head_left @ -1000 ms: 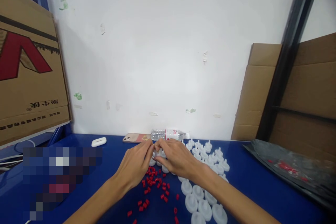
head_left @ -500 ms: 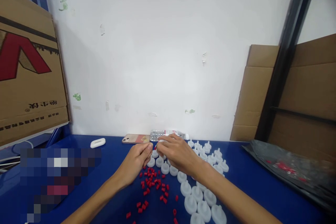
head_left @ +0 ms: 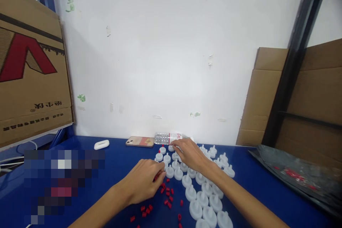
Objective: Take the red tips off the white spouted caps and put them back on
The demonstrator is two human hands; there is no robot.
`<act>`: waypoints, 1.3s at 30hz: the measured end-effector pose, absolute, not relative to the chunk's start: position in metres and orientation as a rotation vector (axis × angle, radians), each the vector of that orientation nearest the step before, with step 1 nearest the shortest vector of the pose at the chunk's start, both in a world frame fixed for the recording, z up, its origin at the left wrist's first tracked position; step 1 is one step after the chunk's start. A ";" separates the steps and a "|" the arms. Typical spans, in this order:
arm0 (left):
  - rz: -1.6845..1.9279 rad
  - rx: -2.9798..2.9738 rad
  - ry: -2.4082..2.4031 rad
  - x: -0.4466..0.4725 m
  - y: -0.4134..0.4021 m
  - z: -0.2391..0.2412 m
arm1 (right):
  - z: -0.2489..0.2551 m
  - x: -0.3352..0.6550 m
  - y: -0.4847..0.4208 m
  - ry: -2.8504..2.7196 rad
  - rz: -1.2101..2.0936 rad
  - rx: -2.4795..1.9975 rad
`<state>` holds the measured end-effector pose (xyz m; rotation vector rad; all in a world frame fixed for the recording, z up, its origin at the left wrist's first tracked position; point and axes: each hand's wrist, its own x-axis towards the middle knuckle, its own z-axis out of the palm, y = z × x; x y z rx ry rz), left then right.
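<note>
Head view: the left hand [head_left: 143, 181] bends over small red plastic cylinders [head_left: 171, 198] at lower centre, while the right hand [head_left: 189, 154] hovers above round white plastic pieces with upright stems [head_left: 195, 209], spread from centre to lower right on the blue tabletop [head_left: 117, 164]. Whether either grip (fingertips partly hidden) holds anything, I cannot tell.

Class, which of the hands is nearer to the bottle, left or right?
Right. The right hand is just in front of the bottle, partly covering it; the left hand is farther from it, by the red pieces.
</note>
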<state>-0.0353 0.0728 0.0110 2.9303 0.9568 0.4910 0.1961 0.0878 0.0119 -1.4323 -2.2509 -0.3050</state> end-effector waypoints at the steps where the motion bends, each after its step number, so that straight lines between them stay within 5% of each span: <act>1: 0.491 2.933 0.955 -0.035 0.073 0.011 | 0.014 0.197 0.087 -2.245 -0.310 -1.450; 23: 0.540 2.986 0.940 -0.037 0.076 0.015 | 0.029 0.192 0.114 -2.490 -0.302 -1.575; 39: 1.211 2.677 1.069 -0.046 0.096 0.007 | 0.077 0.177 0.103 -2.444 0.034 -1.376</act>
